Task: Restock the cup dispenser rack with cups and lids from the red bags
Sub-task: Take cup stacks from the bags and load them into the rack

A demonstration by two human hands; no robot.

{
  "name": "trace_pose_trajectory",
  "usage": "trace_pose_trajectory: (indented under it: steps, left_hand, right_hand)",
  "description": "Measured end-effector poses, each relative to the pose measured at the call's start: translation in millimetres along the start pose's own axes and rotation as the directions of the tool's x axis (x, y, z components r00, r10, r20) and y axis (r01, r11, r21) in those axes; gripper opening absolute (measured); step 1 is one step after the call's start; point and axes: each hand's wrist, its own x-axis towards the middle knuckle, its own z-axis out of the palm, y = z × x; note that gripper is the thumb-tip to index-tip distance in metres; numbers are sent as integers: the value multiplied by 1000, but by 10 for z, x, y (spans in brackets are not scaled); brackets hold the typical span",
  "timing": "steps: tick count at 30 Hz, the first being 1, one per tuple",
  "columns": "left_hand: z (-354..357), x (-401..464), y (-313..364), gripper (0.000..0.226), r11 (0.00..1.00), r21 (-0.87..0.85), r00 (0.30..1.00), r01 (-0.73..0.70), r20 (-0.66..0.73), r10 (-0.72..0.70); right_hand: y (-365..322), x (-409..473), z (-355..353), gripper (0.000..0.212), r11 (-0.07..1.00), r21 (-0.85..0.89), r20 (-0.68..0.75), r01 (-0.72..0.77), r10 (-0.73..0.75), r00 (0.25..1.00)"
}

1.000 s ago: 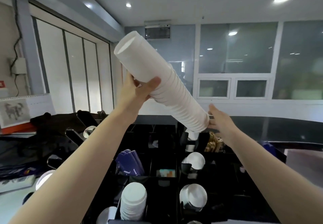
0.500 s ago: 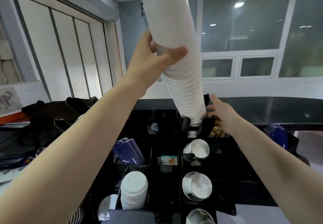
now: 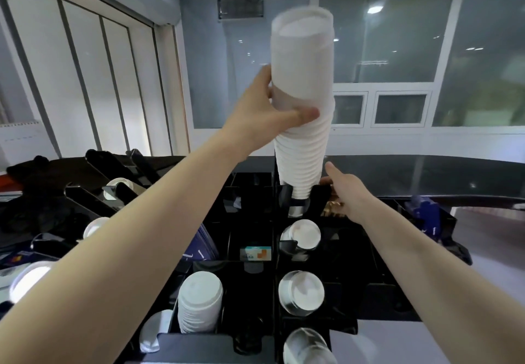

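Head cam: tall white nested paper cup stack (image 3: 303, 102) going upright into the back slot of the black plastic dispenser rack (image 3: 345, 245).
Left hand (image 3: 274, 113) is clamped round the stack's upper half; right hand (image 3: 342, 190) sits open beside the slot, touching the rack edge I think. Top-heavy grip, so if the bottom catches the slot rim, the stack could buckle or split apart.

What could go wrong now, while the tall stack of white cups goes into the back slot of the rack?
1. The left hand grips the cup stack only near its top; the long lower part could bend or separate.
2. The stack's bottom end sits at the rack slot; if misaligned, it may jam on the edge.
3. The right hand rests beside the slot and could be pinched.
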Motion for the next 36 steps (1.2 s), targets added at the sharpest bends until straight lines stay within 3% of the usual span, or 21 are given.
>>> trace_pose_trajectory:
  steps: [5,16,21,25,31,36]
  left_hand:
    - [292,-54,-331,83,994,103,995,34,89,-43]
    - [445,-131,-494,79,997,53,998,59,33,-61]
    - [384,-328,-543,57,975,107,980,196,22,-199]
    - [350,-710,-607,71,924,96,923,370,72,-377]
    - [348,-1238,-353,51,956,14,929,293,232,-288]
    - [546,-1826,-110,43,951,-123,904,283,367,-221]
  right_hand:
    - [39,-97,-47,62,1000,-12,21,5,-5,1000]
    - [-83,-701,-267,31,986,-1,76,166,-165,983]
    - [-147,-950,-359,31,968,-44,68,245,-242,968]
    - [-146,-1263,-443,33,962,26,58,273,-274,960]
    - [0,-1778,-450,30,946,112,78,303,-313,947]
    - [528,-2326,-609,28,963,179,62,202,-216,974]
